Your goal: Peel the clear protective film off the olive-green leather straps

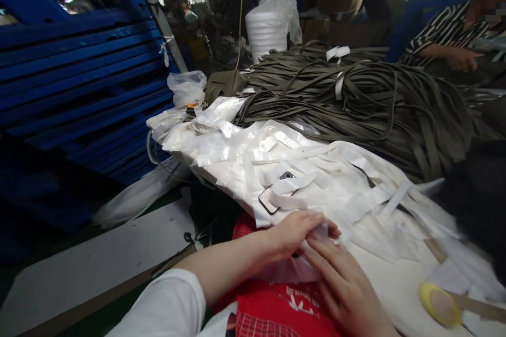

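Note:
At the near edge of the white-covered table, my left hand (pixel 298 231) is closed with a piece of translucent plastic film (pixel 290 269) at its fingers. My right hand (pixel 342 276) meets it from the right, fingers together and pressed on the same film. The film hangs below both hands over a red apron (pixel 284 300). A small dark bit shows between the hands, too hidden to name. Just beyond them lies a phone (pixel 269 201), partly covered by white strips (pixel 290 201).
A big bundle of dark olive straps (pixel 316 84) fills the table's back. A yellow oval object (pixel 440 303) lies front right. Blue pallets (pixel 79 73) are stacked left. A white foam roll (pixel 266 31) stands behind. A person in a striped sleeve (pixel 438 31) is across the table.

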The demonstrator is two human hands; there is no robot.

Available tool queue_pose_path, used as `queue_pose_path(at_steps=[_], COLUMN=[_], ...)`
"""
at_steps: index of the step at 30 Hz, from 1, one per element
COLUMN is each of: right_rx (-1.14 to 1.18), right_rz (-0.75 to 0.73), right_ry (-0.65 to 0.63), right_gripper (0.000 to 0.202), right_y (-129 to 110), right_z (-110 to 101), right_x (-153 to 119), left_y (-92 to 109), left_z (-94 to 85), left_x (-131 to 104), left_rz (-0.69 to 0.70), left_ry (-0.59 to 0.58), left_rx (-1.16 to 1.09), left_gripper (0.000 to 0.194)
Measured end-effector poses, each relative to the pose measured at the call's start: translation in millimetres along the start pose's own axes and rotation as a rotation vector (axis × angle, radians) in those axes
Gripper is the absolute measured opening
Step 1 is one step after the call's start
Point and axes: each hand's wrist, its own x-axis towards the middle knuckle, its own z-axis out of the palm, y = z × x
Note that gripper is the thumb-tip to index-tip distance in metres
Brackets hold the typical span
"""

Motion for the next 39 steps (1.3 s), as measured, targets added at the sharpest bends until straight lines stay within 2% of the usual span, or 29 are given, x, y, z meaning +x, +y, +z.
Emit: queue_pose_path(at_steps=[2, 3, 5, 8, 10, 12, 15, 18, 21, 24, 28, 31, 33, 35, 36, 39], right_rx=[0.108, 0.159, 0.271, 0.549, 0.771, 0.981, 1.170, 1.159, 1.135, 1.127, 1.014, 0.836, 0.769, 0.755, 0.753, 0.770], right_rz=[0.264, 0.419, 0.680, 0.846, 0.897, 0.963, 1.062, 1.093, 1.066, 1.075, 1.178, 1.294, 1.299, 1.234, 1.196, 1.112], right_ry=[0.133, 0.209, 0.286, 0.182, 0.143, 0.206, 0.356, 0.437, 0.473, 0.483, 0.521, 0.542, 0.516, 0.498, 0.494, 0.407], right_gripper=[0.046, 0.042, 0.035, 0.036, 0.040, 0.043, 0.042, 0.043, 0.043, 0.044, 0.049, 0.061, 0.070, 0.070, 0.063, 0.040], right_y=[0.8, 3.2, 11.8, 27.9, 34.4, 35.7, 32.9, 31.0, 32.7, 36.9, 38.6, 30.8, 23.1, 16.4, 14.1, 10.4], right_z=[-5.6, -9.1, -16.4, -25.4, -29.2, -31.8, -34.4, -36.7, -40.5, -50.3, -78.4, -104.9, -116.8, -118.3, -114.6, -91.1], right_x=[-3.6, -3.9, -0.6, 10.8, 18.6, 23.9, 27.1, 27.4, 23.9, 6.9, -48.5, -97.6, -118.6, -123.5, -119.7, -89.8], left_y=[9.5, 15.5, 28.1, 41.3, 43.0, 39.8, 32.4, 27.7, 25.6, 23.2, 18.4, 14.2, 11.4, 9.1, 8.2, 6.3], left_z=[-8.0, -12.7, -20.9, -25.4, -25.0, -25.2, -27.8, -28.4, -23.8, -17.1, -12.5, -12.7, -12.5, -10.5, -8.6, 0.0], left_x=[4.0, 5.2, 6.0, 3.8, 1.5, -0.1, -0.5, -0.3, -0.9, -1.7, -2.1, -1.6, -1.1, -1.0, -1.3, -4.5], left_rz=[0.161, 0.220, 0.259, 0.204, 0.161, 0.145, 0.184, 0.215, 0.205, 0.191, 0.171, 0.160, 0.157, 0.155, 0.153, 0.154], left_ry=[0.016, -0.019, -0.184, -0.474, -0.555, -0.550, -0.415, -0.292, -0.295, -0.318, -0.338, -0.352, -0.364, -0.394, -0.420, -0.531], left_rx=[0.289, 0.451, 0.696, 0.826, 0.843, 0.829, 0.724, 0.624, 0.618, 0.617, 0.595, 0.603, 0.621, 0.638, 0.640, 0.665], left_gripper=[0.050, 0.047, 0.043, 0.041, 0.041, 0.042, 0.048, 0.051, 0.051, 0.049, 0.050, 0.051, 0.052, 0.052, 0.052, 0.050])
